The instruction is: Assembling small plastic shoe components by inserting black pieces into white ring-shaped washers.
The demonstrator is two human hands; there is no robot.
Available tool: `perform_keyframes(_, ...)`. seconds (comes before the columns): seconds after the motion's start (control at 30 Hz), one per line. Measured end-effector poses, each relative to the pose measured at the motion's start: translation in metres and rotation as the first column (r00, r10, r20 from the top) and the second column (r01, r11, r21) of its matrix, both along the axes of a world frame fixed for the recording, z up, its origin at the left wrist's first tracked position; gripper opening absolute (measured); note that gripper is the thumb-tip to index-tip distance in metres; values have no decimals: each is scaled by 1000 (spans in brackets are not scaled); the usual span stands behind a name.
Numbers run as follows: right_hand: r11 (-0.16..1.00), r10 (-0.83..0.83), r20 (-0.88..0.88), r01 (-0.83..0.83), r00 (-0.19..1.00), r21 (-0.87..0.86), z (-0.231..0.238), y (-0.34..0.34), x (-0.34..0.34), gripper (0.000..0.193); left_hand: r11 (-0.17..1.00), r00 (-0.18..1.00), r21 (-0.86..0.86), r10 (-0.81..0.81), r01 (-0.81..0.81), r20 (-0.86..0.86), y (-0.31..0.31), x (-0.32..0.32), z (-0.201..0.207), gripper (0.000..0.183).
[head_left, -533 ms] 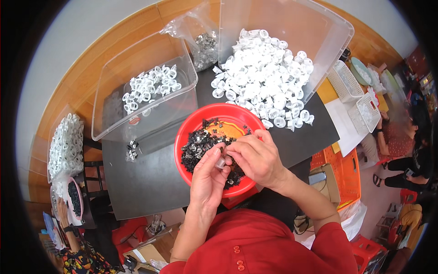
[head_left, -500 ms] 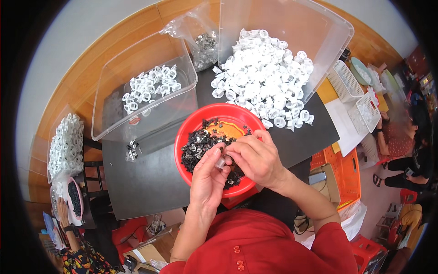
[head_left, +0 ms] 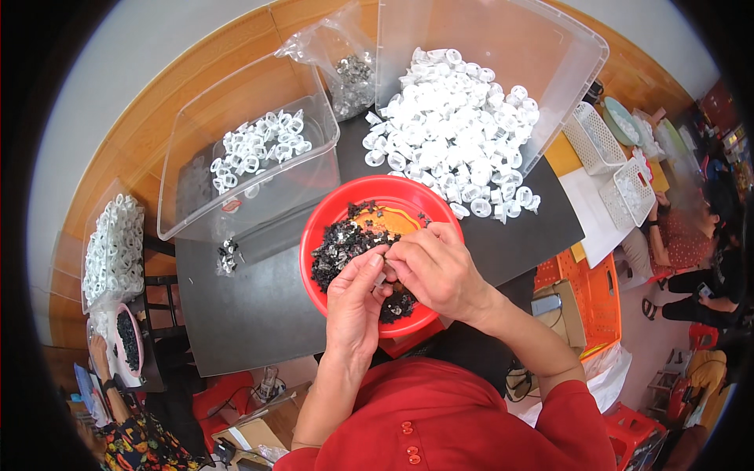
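Over a red basin (head_left: pixel 314 224), my two hands meet with their fingertips close together. My left hand (head_left: pixel 353 306) is closed around a small whitish plastic piece (head_left: pixel 382 278), mostly covered by the fingers. The thumb and fingers of my right hand (head_left: pixel 441 271) pinch at that same piece; whether they hold a separate small part is hidden. Small black parts (head_left: pixel 334 247) mixed with shiny metal bits fill much of the basin. Beyond it, a large heap of white round plastic caps (head_left: pixel 459 118) spills from a clear tub (head_left: pixel 565 63) tipped on its side.
A clear bin (head_left: pixel 275 177) with several white pieces stands at the left on the dark table (head_left: pixel 259 314). Near it lies a little cluster of parts (head_left: pixel 228 257). A plastic bag of metal bits (head_left: pixel 352 86) sits behind. Other people work at far left and right.
My fingers have shifted slightly around the small piece, and it is more covered now. At far left, another person's arm has moved a little.
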State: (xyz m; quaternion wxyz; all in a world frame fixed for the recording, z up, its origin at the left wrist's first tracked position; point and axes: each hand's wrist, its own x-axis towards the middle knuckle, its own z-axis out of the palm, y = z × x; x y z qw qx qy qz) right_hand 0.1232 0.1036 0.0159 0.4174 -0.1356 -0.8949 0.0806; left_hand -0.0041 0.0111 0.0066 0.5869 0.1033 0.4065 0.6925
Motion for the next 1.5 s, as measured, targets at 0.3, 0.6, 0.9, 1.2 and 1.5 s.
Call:
perform_keyframes(0.3, 926, 3, -26, -13, 1000, -378, -3, -13, 5, 13, 996, 991, 89, -37, 26, 131, -2, 2, 8, 41)
perform_keyframes(0.6, 888, -55, -80, 12, 995, -460, 1, -16, 4, 13, 996, 987, 40, -79, 74, 139, -8, 1, 5, 41)
perform_keyframes(0.9, 977, 40, -9, -41, 999, -210, 16, -21, 5, 10, 988, 961, 119, -128, 102, 245, -11, -6, -13, 46)
perform_keyframes(1.2, 959, 90, 15, -83, 996, -270, 21, -20, 3, 13, 983, 995, 153, -102, 97, 22, -11, -15, -16, 40)
perform_keyframes(1.5, 914, 99, -79, -122, 992, -386, 12, -21, -2, 14, 982, 993, 166, -79, 93, -89, -15, -21, -25, 38)
